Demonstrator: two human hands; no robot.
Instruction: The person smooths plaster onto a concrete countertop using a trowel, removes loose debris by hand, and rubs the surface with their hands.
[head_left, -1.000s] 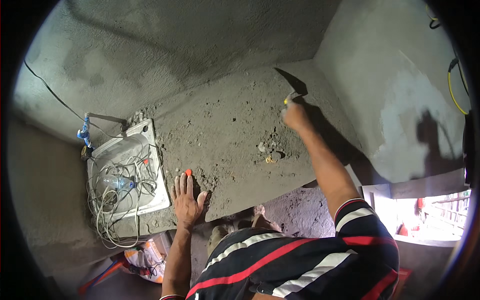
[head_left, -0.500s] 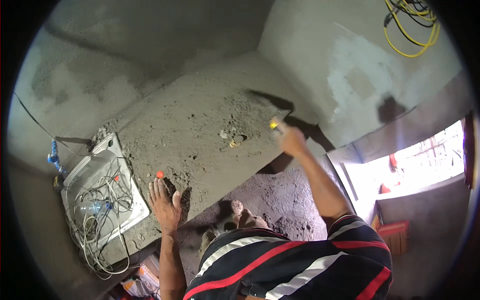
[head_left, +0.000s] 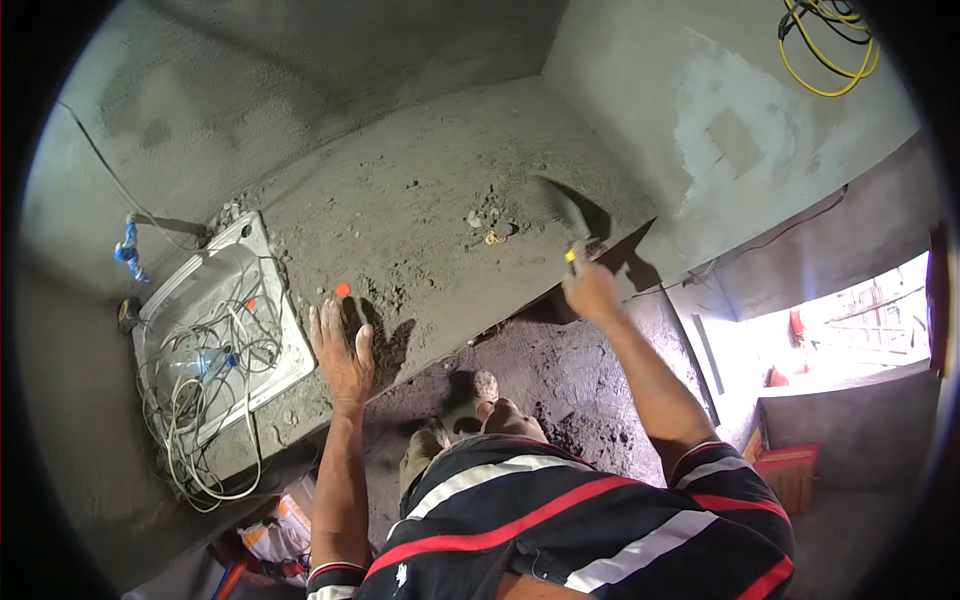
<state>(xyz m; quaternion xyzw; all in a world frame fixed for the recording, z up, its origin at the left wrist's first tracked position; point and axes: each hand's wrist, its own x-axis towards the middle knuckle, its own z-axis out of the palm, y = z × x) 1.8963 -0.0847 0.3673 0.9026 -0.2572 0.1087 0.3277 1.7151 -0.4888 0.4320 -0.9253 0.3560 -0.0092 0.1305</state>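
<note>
Spanning the middle of the scene, the grey mortar-covered slab point(head_left: 400, 190) carries a pale basin point(head_left: 288, 302) at its left end, cables point(head_left: 174, 415) tangled inside and spilling over the rim. Over to the trowel point(head_left: 570, 216), its blurred blade over the slab's right part, near the front edge (touching or not, I can't tell). The right hand point(head_left: 593, 290) has its fingers wrapped round the handle. And the left hand point(head_left: 345, 358), fingers stretched out, gripping nothing, points at a small orange disc point(head_left: 343, 290) just beyond the fingertips.
</note>
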